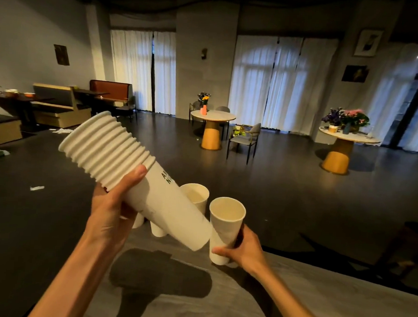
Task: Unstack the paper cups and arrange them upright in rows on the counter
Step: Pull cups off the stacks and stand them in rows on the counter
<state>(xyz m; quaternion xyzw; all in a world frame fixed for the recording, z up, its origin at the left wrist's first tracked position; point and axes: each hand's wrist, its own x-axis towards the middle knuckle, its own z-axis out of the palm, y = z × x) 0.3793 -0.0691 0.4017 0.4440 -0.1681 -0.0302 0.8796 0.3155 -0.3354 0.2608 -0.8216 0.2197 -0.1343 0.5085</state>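
Left hand: the left hand (pixel 113 206) is wrapped around the stack of cups (pixel 138 176), thumb over the top just below the lowest rim, holding it in the air above the counter (pixel 316 299)
Right hand: the right hand (pixel 242 250) grips a single cup (pixel 224 229) low on its wall, thumb in front, fingers behind
Stack axis: the long axis tilts, rims up and to the left, closed base down and to the right, ending just beside the single cup
Single cup: upright, mouth up, its base at or just above the counter; I cannot tell whether it touches
Placed cups: one upright cup (pixel 197 194) shows behind the stack, and parts of two more (pixel 158 230) peek out beneath it
Key relation: the stack's base points at the right hand, which is the nearer one for pulling the next cup along that tilted axis
Stage: likely setting this cup into the row, many cups left to unstack
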